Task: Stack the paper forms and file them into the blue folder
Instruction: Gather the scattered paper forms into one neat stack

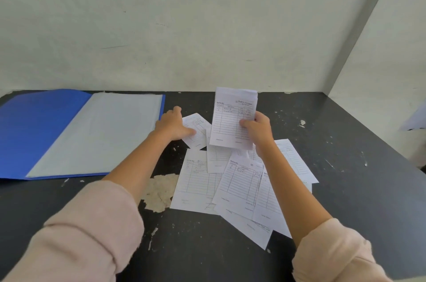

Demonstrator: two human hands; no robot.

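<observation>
A blue folder [39, 129] lies open on the left of the dark table, its pale grey inner sleeve [101, 134] facing up. My right hand [257, 128] holds a white lined form [232, 118] upright above the table. My left hand [174, 124] rests flat with its fingers on another form [197, 124] lying on the table. Several more forms [235, 184] lie scattered and overlapping below my hands, partly hidden by my right forearm.
The black table top [357, 166] is scratched, with a patch of peeled paint [159, 191] beside the forms. A white wall stands behind, and a white side panel [391, 74] closes off the right. A pale object [415, 118] sits at the far right edge.
</observation>
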